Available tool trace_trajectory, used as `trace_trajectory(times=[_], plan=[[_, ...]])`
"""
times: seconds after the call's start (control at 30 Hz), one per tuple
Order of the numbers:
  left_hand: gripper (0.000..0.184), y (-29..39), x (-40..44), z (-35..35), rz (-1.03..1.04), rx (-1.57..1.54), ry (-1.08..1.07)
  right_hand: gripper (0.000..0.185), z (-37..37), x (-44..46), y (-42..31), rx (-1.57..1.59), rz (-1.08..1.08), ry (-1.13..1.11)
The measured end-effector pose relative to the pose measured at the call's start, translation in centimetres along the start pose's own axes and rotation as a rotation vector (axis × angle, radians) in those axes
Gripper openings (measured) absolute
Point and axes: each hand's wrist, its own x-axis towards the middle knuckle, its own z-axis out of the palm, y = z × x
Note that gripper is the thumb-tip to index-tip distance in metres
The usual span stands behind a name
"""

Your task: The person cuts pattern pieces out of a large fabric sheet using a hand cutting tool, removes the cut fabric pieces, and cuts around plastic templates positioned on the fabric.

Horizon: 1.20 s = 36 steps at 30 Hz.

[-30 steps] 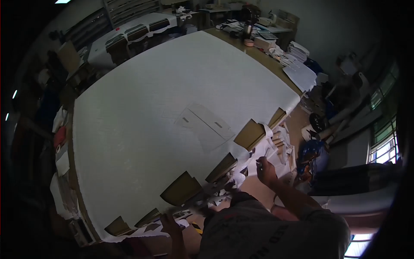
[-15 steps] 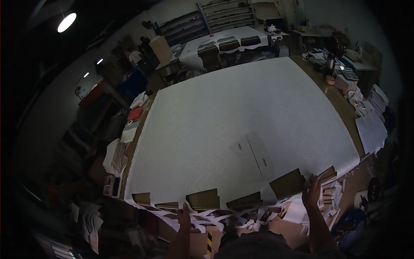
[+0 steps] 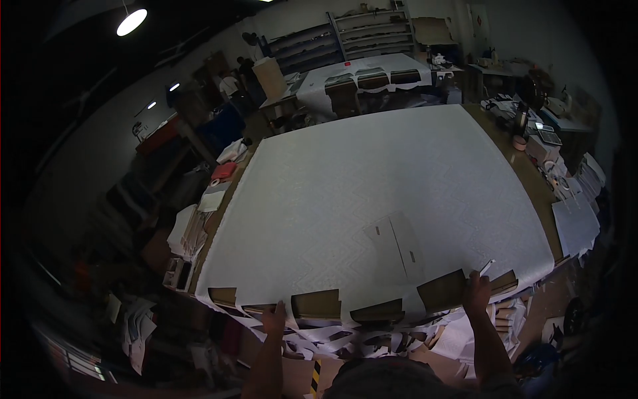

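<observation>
A large sheet of pale fabric (image 3: 332, 199) covers the table, its near edge cut into strips with brown board showing in the gaps. My left hand (image 3: 274, 318) is at this near edge, left of centre, its fingers against the fabric; whether they grip it is hard to tell. Farther right, my right hand (image 3: 476, 292) is closed around a small, light-coloured tool (image 3: 488, 266) that points up and right. A faint flat pattern piece (image 3: 392, 246) with a dark line and two small slots lies on the fabric between my hands.
Cut fabric scraps (image 3: 458, 337) hang below the near edge. Paper stacks (image 3: 189, 229) line the left side. A bottle (image 3: 521, 120), a calculator (image 3: 548, 135) and papers (image 3: 577, 223) lie on the right. Two people (image 3: 230, 86) stand far back left, near another fabric-covered table (image 3: 312, 85).
My view has swung left and up. My left hand has risen to the fabric's near edge. My right hand has come off the hanging scraps up to that edge.
</observation>
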Motion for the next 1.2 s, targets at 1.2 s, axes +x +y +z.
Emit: trace_trajectory(times=[1.2], plan=[[0.052, 2.2, -0.7, -2.5, 0.002, 0.418, -0.294, 0.043, 1.0, -0.7, 7.3, -0.390, -0.300, -0.314]])
